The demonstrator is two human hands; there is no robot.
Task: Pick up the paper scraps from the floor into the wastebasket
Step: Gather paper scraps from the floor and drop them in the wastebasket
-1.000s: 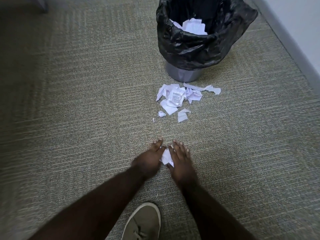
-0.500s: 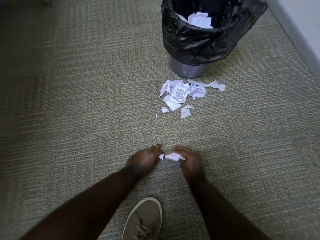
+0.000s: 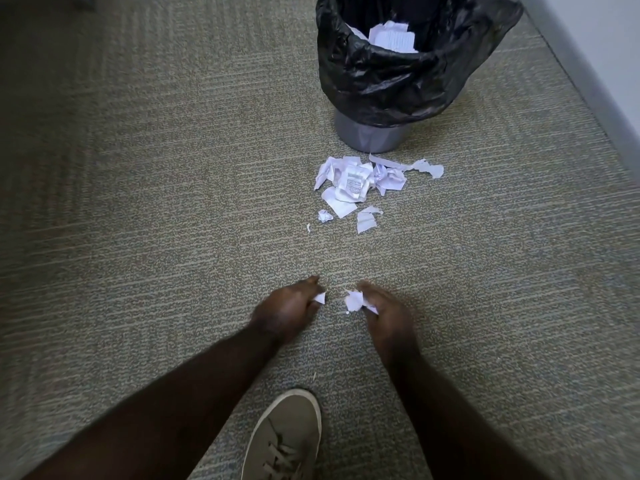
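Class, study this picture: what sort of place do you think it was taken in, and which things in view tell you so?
Probably an office or similar indoor room. Clues: the low-pile grey-green carpet, the small wastebasket lined with a black bag, and the grey baseboard beneath a plain pale wall.

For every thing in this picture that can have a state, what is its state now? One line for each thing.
Left hand: curled, holds a small paper scrap.
Right hand: curled, holds a crumpled scrap.
Wastebasket: upright, open, lined with a black bag.
Paper in wastebasket: already inside.
Scrap pile: on the carpet, not picked up.
Shoe: laced.
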